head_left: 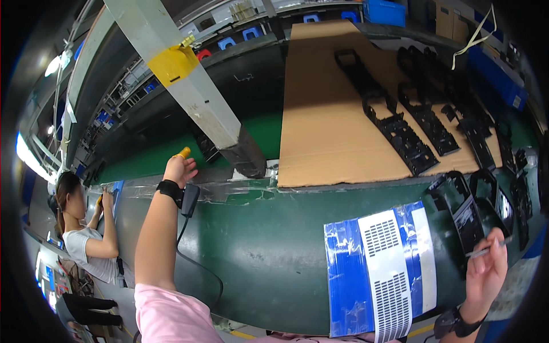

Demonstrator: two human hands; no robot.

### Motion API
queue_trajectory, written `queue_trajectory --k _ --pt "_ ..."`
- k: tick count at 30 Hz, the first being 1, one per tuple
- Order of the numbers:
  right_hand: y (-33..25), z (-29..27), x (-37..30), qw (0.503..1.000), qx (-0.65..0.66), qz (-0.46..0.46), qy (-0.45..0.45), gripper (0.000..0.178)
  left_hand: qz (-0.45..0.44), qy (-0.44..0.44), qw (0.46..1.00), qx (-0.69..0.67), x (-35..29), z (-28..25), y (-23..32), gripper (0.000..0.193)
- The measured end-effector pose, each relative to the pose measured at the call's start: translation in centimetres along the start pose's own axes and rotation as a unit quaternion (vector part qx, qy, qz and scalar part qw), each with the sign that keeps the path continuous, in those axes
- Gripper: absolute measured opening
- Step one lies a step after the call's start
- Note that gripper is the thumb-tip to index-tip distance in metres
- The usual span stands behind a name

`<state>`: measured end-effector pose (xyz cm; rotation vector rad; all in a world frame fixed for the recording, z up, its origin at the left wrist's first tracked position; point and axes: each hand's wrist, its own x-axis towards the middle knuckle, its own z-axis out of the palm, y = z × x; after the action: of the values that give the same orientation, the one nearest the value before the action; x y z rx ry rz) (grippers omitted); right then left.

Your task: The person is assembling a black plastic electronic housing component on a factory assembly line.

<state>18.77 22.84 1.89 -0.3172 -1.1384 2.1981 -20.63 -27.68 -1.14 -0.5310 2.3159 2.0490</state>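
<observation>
My left hand (180,169) reaches out over the far side of the green bench, fingers stretched and apart, with a yellow cover (184,152) at one fingertip. Just beyond it, a black part (203,142) lies on the dark green belt. At the lower right, my right hand (485,271) pinches a slim grey tool (486,250); its exact kind is unclear. Close to that hand, a black plastic frame (466,220) lies on the bench. Between my arms, a white sheet with rows of small black rectangular stickers (393,274) rests on a blue board (346,280).
Several long black plastic housings (400,137) lie on a brown cardboard sheet (309,120). A pale post (200,94) rises between the bench and belt. A black cable (189,248) hangs beside my left forearm. Another person (86,234) works at the far left. Blue bins (497,77) stand far right.
</observation>
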Motion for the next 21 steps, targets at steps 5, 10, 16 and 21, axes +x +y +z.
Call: queue_trajectory --k 5,10,16,21 --pt "-0.4 -3.8 -0.9 0.997 -0.07 -0.017 0.017 0.01 0.078 -0.319 0.939 0.1 -11.8 1.9 3.4 0.02" --pt "-0.5 0.2 -0.7 0.993 -0.113 0.014 -0.009 0.01 0.189 -0.489 0.831 0.188 -23.4 5.6 8.6 0.029" --pt "-1.7 5.0 -3.9 0.972 -0.183 -0.021 -0.147 0.023 0.26 -0.54 0.788 0.143 -26.9 11.3 10.0 0.019" --pt "-2.5 5.6 -5.7 0.979 -0.155 0.042 -0.124 0.02 0.121 -0.57 0.795 0.168 -27.7 17.5 2.0 0.015"
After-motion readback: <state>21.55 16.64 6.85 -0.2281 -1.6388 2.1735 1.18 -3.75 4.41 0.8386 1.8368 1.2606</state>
